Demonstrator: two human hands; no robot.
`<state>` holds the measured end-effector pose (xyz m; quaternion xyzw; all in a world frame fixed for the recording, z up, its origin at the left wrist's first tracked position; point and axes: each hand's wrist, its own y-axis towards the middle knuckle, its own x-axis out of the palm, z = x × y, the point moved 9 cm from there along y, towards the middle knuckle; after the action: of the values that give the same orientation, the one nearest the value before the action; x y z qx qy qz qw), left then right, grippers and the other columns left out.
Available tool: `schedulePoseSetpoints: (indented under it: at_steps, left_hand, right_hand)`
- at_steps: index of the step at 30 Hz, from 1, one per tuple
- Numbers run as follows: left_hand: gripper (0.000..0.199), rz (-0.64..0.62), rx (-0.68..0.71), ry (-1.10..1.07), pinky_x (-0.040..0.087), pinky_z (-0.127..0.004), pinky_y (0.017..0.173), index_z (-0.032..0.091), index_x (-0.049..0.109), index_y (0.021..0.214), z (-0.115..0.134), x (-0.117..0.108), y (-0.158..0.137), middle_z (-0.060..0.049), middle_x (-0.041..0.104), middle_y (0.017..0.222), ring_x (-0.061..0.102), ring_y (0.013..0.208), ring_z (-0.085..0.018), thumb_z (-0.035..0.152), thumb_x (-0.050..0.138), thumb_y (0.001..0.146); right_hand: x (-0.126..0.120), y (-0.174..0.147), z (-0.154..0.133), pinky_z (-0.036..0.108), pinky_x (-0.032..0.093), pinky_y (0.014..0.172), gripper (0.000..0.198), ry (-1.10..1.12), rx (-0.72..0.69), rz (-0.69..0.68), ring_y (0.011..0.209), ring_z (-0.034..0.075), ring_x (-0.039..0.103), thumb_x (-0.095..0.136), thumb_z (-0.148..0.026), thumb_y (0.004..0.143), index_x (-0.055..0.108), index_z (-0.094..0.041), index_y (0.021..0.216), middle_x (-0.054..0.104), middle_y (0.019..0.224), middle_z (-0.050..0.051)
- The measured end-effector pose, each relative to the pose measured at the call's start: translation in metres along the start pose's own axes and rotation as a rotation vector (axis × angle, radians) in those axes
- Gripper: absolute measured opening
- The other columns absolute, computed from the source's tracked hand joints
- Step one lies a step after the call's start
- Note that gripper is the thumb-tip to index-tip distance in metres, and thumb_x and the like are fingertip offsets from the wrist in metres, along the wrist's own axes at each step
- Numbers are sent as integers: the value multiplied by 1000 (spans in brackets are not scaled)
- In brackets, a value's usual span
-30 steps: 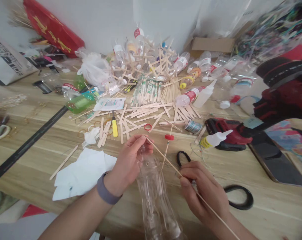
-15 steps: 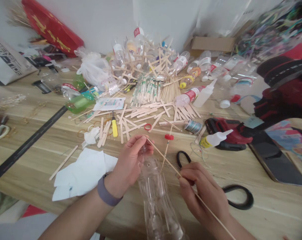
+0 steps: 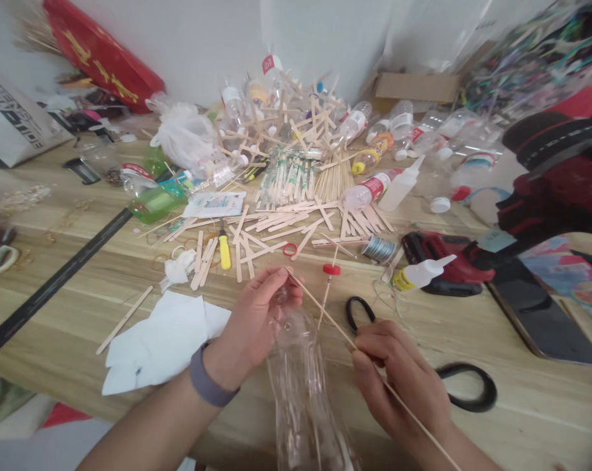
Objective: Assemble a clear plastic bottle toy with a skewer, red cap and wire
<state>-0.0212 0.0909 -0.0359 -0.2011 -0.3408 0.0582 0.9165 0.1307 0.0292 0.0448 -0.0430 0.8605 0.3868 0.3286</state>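
Observation:
My left hand (image 3: 263, 304) is closed round the neck of a clear plastic bottle (image 3: 300, 386), whose base points down toward me. In my right hand (image 3: 398, 373) is a thin wooden skewer (image 3: 320, 306), gripped partway along. The skewer's far tip lies at the bottle's neck, by my left fingertips; whether it enters the neck I cannot tell. Beneath my right hand sit black-handled scissors (image 3: 472, 387), their blades hidden. Just beyond the bottle, a red bottle cap (image 3: 331, 269) is threaded on another stick.
White paper (image 3: 158, 343) lies left of my left arm. Beyond are a yellow screwdriver (image 3: 224, 250), loose craft sticks (image 3: 280, 222) and a heap of bottles. To the right are a glue bottle (image 3: 420, 273), a thread spool (image 3: 379, 248), a red power drill (image 3: 545, 190) and a phone (image 3: 541, 314).
The body of the clear bottle has swung slightly to the left. Both hands and the skewer stay almost where they were.

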Motion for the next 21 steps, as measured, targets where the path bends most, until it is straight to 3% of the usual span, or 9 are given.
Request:
schedulePoseSetpoints:
  at_steps: [21]
  left_hand:
    - [15, 7, 18, 15, 49, -19, 61, 15, 66, 70, 2, -3, 0, 1, 68, 69, 60, 60, -8, 25, 77, 69]
  right_hand:
    - [2, -5, 5, 26, 51, 61, 18, 20, 14, -57, 69, 16, 61, 49, -5, 84, 52, -21, 89, 59, 72, 2]
